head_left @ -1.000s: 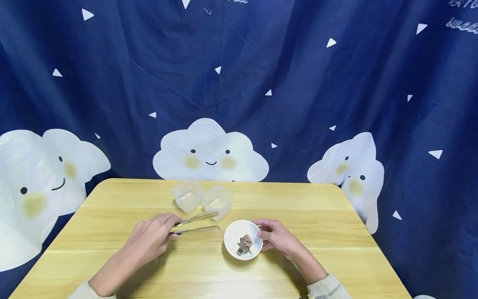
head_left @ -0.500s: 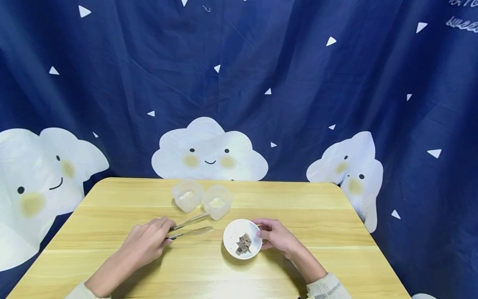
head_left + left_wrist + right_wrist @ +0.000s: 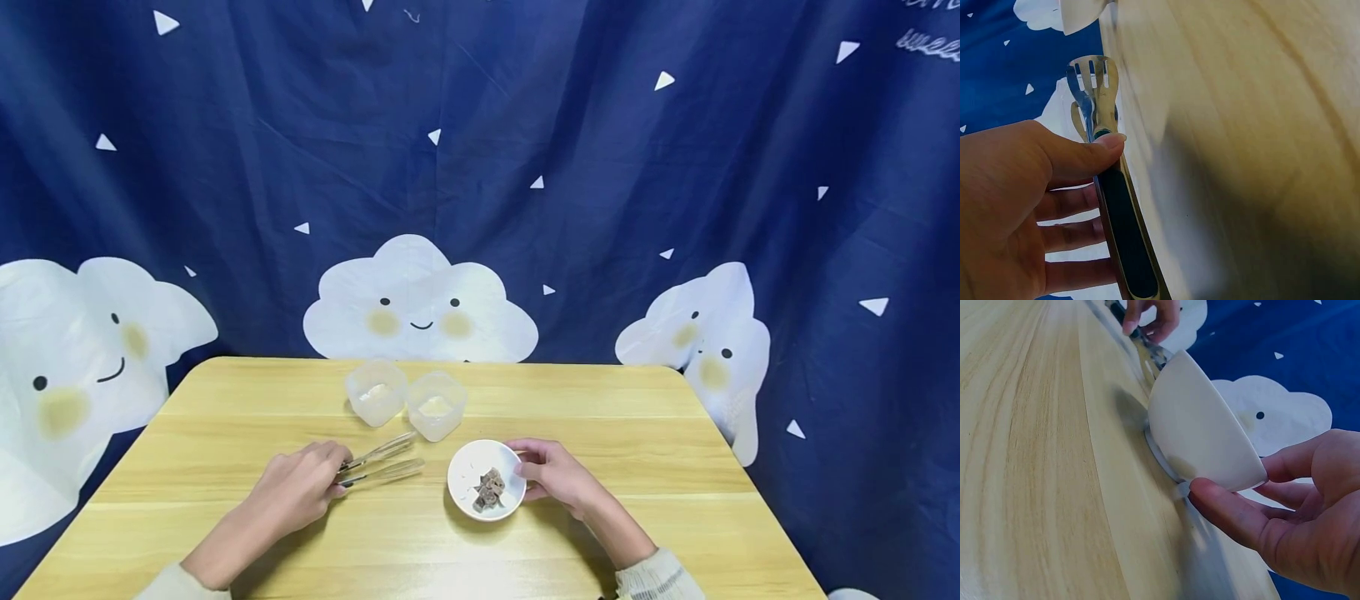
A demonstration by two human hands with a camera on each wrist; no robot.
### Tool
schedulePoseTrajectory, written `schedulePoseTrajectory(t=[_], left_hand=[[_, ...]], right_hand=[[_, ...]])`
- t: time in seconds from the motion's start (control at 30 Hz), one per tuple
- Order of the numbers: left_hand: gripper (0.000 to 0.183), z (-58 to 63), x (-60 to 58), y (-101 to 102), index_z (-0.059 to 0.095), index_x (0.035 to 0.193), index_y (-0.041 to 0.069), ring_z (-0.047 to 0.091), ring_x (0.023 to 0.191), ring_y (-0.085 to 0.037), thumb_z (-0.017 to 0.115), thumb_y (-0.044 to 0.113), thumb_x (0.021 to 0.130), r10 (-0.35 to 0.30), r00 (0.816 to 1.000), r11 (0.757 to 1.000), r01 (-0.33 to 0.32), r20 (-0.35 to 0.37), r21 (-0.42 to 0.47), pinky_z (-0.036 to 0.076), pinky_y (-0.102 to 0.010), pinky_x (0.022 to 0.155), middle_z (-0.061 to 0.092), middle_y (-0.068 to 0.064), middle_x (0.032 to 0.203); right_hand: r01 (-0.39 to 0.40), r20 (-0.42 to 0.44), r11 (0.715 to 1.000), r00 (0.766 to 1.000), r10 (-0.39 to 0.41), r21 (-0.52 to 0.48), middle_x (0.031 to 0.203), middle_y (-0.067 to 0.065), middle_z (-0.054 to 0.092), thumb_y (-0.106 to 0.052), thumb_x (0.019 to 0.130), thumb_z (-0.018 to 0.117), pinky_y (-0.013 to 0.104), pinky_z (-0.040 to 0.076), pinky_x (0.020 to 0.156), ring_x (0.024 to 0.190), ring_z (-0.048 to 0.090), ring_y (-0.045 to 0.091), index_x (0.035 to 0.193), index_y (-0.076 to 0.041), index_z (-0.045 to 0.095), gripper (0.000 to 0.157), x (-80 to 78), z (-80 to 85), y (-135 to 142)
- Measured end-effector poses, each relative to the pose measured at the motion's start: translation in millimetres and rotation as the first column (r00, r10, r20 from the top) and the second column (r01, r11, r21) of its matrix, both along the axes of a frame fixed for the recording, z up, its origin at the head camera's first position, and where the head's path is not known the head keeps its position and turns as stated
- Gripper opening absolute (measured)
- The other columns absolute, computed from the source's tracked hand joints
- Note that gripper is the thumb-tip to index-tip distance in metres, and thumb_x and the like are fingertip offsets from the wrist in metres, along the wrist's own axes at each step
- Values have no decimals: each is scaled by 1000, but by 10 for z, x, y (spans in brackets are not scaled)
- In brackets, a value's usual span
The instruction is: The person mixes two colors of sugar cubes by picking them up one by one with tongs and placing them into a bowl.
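Observation:
In my left hand I hold metal tongs by their dark green handles. The thumb presses one arm, with the fingers behind. Their slotted ends stand apart, with nothing seen between them, pointing toward the white bowl. My right hand grips the bowl from its right side, thumb on the near wall and fingers at the rim. Brown chunks and small white bits lie inside the bowl. It is upright on the table as far as I can see.
Two translucent plastic containers stand side by side behind the tongs, each with something pale at the bottom. The wooden table has rounded far corners. A dark blue curtain with cloud prints hangs right behind it.
My left hand has drawn back slightly to the left, taking the tongs away from the plastic containers and the bowl. The right hand and the bowl have stayed in place.

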State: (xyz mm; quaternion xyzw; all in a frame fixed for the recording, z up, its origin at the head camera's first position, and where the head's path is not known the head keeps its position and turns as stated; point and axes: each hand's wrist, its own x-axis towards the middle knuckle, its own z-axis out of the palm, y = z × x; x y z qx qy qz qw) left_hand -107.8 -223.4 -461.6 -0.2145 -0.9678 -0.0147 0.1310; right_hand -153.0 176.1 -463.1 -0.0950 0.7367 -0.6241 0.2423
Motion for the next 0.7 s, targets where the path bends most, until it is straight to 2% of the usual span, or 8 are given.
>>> schedulePoseTrajectory(t=[0.17, 0.47, 0.7], left_hand=[[35, -23, -24, 1, 66, 102, 20, 67, 84, -15, 90, 27, 77, -4, 1000, 1000, 4, -11, -8, 45, -32, 51, 67, 8, 95], [36, -35, -54, 16, 66, 103, 19, 68, 84, -16, 90, 28, 77, 3, 1000, 1000, -3, 14, -11, 46, -33, 52, 68, 6, 97], [38, -48, -76, 21, 68, 104, 17, 70, 85, -17, 91, 28, 76, 0, 1000, 1000, -1, 27, 27, 47, -34, 52, 70, 5, 98]], right_hand=[[-5, 0, 1000, 1000, 5, -10, 118, 26, 64, -4, 98, 57, 47, 64, 83, 94, 71, 22, 146, 8, 51, 49, 3, 8, 2], [-7, 2, 1000, 1000, 7, -7, 119, 26, 64, -4, 99, 56, 46, 64, 84, 95, 71, 21, 145, 8, 50, 48, -3, 8, 3], [7, 12, 1000, 1000, -7, -8, 118, 24, 65, -4, 99, 56, 45, 64, 84, 95, 72, 22, 145, 6, 52, 47, -16, -15, 1]])
